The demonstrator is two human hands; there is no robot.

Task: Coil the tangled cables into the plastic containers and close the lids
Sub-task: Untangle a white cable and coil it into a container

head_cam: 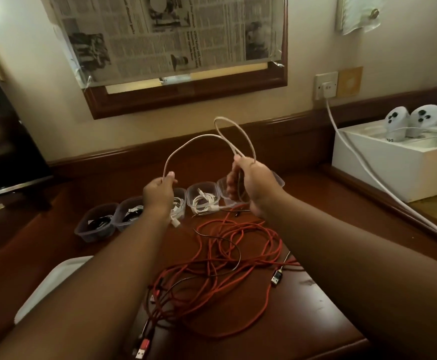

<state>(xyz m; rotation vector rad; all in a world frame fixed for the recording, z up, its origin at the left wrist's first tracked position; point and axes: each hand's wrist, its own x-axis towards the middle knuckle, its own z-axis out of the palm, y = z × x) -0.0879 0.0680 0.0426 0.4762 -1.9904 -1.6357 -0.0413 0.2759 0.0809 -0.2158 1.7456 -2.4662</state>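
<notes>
A white cable (194, 141) arches in the air between my hands above the desk. My left hand (158, 193) pinches one end of the arch. My right hand (253, 185) grips several loops of the same cable, one loop standing up above the fist. Behind the hands stands a row of small clear plastic containers without lids: two on the left (95, 223) hold dark cables, one in the middle (203, 198) holds a coiled white cable, and another sits partly hidden behind my right hand. A tangle of red cables (227, 261) lies on the desk below my arms.
A white lid or tray (53, 281) lies at the desk's front left. A dark screen (1, 141) stands at the left. A white box with two controllers (394, 152) sits at the right, and a white power cord (363, 162) runs from the wall socket across it.
</notes>
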